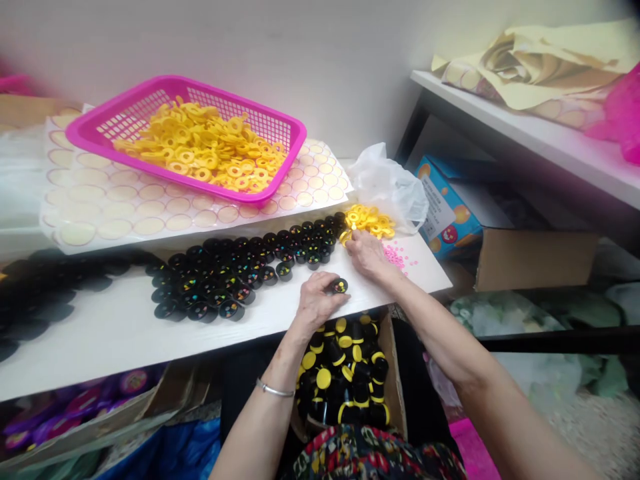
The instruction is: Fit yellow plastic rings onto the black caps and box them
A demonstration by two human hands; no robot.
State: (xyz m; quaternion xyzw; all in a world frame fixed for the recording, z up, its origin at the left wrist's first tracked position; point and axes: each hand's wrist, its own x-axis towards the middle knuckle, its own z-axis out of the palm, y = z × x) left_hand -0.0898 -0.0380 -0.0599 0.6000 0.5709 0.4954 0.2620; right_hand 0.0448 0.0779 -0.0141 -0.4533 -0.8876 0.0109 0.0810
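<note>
Partly completed hand work with small black cylindrical plastic cups at a white surface (120, 340). The left hand (319, 298) holds one open black plastic cup (341, 286) near the front edge, its fingers closed around the sides; light-coloured bits show inside. The fingers of the right hand (367, 253) are drawn close together at the edge of a small heap of yellow plastic rings (373, 221); whether they grip a ring cannot be told. Just beside that hand lies a scatter of tiny pink pieces (395, 256). Black containers with yellow caps (324, 379), piled loosely in an open cardboard box (396, 373) below the front edge, appear to be the finished portion. The portion left appears to be the cup in the hand and the dense cluster of open black cups (213, 280) on the surface, many with multicoloured bits visible inside and none visibly capped. Many more yellow rings (200, 143) fill a bright pink plastic basket (265, 196) behind the cluster. At far left, a group of dark objects (40, 293) is blurred and cut off by the frame, so its contents are unclear. The lower layers of the box are hidden, the right fingertips are hard to make out, and a translucent white plastic bag (387, 190) does not reveal its contents.
</note>
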